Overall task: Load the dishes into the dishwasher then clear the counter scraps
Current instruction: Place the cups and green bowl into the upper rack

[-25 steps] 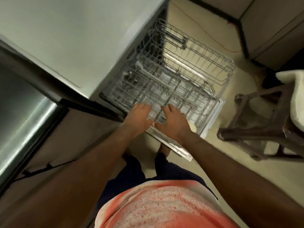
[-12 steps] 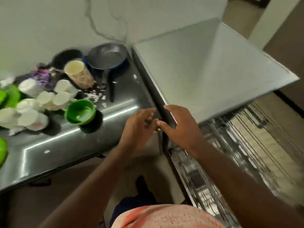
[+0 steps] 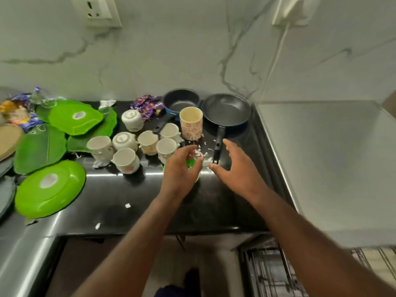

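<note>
While hovering near the pan (image 3: 227, 110), grip nothing.
Left hand (image 3: 182, 170) loosely curled, right hand (image 3: 235, 170) spread, both just in front of it.

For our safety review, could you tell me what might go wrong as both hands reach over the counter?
1. The right hand is beside the handle of the frying pan; a knock could swing it.
2. The left hand hovers over the green bowl beside crowded cups; one could tip.

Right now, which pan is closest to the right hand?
The wide frying pan: its handle ends by the right hand; the smaller saucepan sits farther back.
</note>
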